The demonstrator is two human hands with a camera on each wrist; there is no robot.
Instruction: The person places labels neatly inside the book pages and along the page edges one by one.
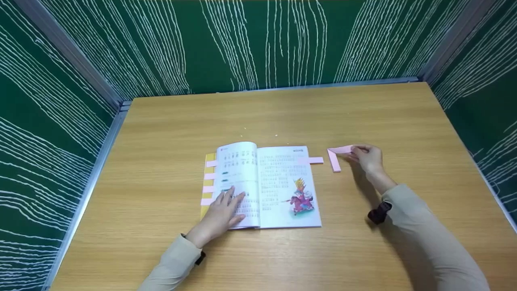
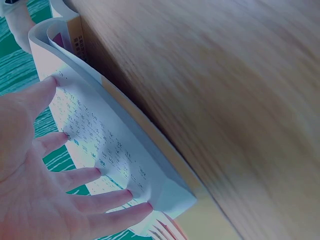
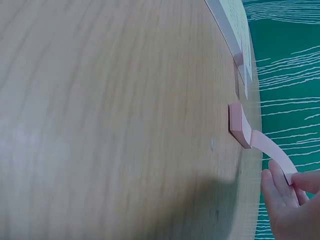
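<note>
An open book [image 1: 278, 178] lies on the table, with a coloured drawing on its right page. My left hand [image 1: 220, 212] rests with spread fingers on the left page, seen from the palm side in the left wrist view. Right of the book, my right hand [image 1: 368, 157] pinches the end of a pink sticky note strip [image 1: 343, 150] between thumb and fingers. The strip's other end still joins the pad of pink sticky notes [image 3: 240, 126] on the table, and it bows upward in the right wrist view.
One pink tab [image 1: 316, 160] sticks out from the right page. Several pink tabs [image 1: 208, 189] show along the yellow left edge of the book. Small white scraps [image 1: 276, 135] lie behind the book on the wooden table [image 1: 161, 133]. Green patterned panels [image 1: 258, 48] stand around the table.
</note>
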